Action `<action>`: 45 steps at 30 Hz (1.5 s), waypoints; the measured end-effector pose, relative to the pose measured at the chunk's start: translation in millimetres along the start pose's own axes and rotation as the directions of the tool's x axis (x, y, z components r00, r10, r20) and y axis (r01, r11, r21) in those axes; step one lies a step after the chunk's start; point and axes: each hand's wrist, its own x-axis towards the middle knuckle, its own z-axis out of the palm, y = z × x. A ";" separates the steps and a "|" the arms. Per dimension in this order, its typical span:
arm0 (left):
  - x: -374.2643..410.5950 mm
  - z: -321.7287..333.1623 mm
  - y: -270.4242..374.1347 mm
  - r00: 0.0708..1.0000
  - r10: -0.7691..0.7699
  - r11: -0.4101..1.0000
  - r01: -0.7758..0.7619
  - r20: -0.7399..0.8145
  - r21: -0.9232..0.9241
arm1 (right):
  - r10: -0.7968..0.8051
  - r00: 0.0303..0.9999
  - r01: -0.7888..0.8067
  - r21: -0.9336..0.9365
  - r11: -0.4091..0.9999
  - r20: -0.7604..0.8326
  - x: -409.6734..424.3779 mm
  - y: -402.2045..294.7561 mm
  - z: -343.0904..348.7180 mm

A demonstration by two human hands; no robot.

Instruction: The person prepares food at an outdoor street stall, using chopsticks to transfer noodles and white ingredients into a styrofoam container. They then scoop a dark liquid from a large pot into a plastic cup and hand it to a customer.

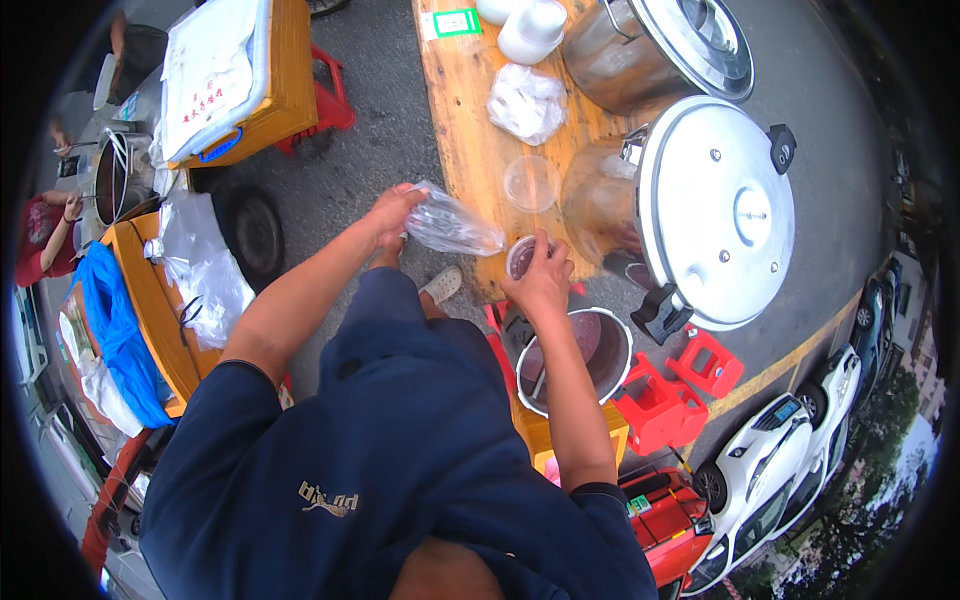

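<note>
My left hand [393, 213] grips one end of a clear plastic bag [456, 223], which stretches over the edge of a wooden table [469, 120]. With fingers spread around its rim, my right hand [545, 275] holds a small round plastic tub [519, 259] of dark reddish contents at the table's near corner. It looks lidded, but I cannot tell for certain. Just beyond it lies a clear round plastic lid or tub [532, 184]. Under my right forearm stands an uncovered metal pot [598, 330] with dark reddish liquid and a handle-like tool inside.
A large pressure cooker [720, 217] and a lidded steel pot [607, 60] stand at the table's right. White bowls [531, 34] and a bagged white bundle [527, 103] sit nearby. Red plastic stools [652, 405] lie right; a yellow box [289, 97] and other people's hands [71, 206] are left.
</note>
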 end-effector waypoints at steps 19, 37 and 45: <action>-7.6 112.6 -47.3 0.869 0.366 0.486 -0.483 0.332 0.728 | 0.165 0.941 -0.074 0.297 0.952 -0.296 26.0 24.5 51.3; -105.5 111.8 -7.4 0.830 0.391 0.383 -0.540 0.398 0.750 | 0.404 0.890 -0.023 0.865 0.501 -0.211 -46.1 85.2 61.8; -114.5 128.0 15.8 0.915 0.256 0.700 -0.398 0.312 0.594 | 0.135 0.857 0.168 0.517 0.839 -0.498 0.7 10.1 -20.3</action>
